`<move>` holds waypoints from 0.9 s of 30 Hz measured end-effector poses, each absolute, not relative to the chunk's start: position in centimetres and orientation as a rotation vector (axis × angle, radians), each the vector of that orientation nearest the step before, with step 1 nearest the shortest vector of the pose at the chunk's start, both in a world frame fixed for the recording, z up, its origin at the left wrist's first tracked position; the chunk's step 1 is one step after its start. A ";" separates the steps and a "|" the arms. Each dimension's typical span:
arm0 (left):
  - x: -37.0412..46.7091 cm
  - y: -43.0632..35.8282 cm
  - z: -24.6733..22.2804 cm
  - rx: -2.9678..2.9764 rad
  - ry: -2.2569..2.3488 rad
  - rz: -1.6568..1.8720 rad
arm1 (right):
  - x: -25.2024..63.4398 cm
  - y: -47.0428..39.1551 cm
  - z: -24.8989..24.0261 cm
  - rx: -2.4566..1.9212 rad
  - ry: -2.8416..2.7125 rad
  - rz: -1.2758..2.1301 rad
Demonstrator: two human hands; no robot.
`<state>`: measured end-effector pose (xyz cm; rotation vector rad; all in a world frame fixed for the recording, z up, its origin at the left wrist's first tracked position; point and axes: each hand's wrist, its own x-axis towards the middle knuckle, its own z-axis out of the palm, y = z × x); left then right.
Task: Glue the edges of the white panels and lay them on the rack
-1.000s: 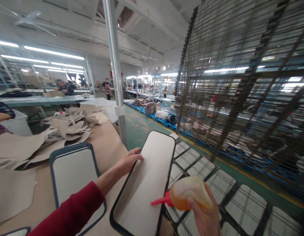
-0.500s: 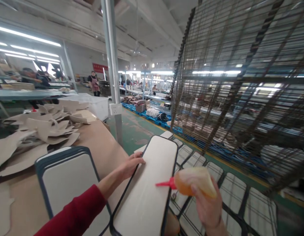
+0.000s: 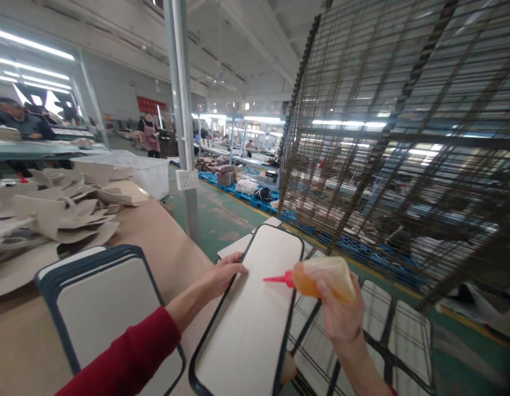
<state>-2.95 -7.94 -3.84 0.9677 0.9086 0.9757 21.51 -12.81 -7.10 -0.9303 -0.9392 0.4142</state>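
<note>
A long white panel with rounded corners and a dark edge (image 3: 250, 313) is tilted up in front of me. My left hand (image 3: 224, 276) grips its left side, thumb on the white face and fingers behind the edge. In my right hand (image 3: 343, 313) is a squeeze bottle (image 3: 325, 278) with a red nozzle and amber liquid, lying nearly level. Its nozzle tip points left over the panel's face; whether it touches the surface I cannot tell. Left of my sleeve, a stack of similar dark-edged panels (image 3: 110, 313) rests on the tan table (image 3: 164, 236).
Curled beige offcuts (image 3: 73, 209) are heaped on the table's far left, before a translucent bin (image 3: 145, 170). A metal post (image 3: 183, 110) stands ahead. On the right, a wire rack (image 3: 362, 137) tilts over more panels laid out on its mesh (image 3: 407, 335). Other people work farther back.
The bottle has moved up a little over the panel, its nozzle still pointing left. My left hand keeps its hold. The view has turned slightly right.
</note>
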 end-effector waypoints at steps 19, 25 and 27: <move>5.4 -6.7 -3.8 0.968 0.871 0.908 | 30.4 -11.2 -8.2 -0.966 -0.812 0.396; 7.5 -4.7 -5.8 0.927 0.963 0.929 | 30.4 -17.9 -12.5 -1.036 -0.922 0.710; 8.4 -4.1 -6.5 0.922 0.981 0.911 | 31.6 -17.9 -11.4 -0.998 -0.769 0.667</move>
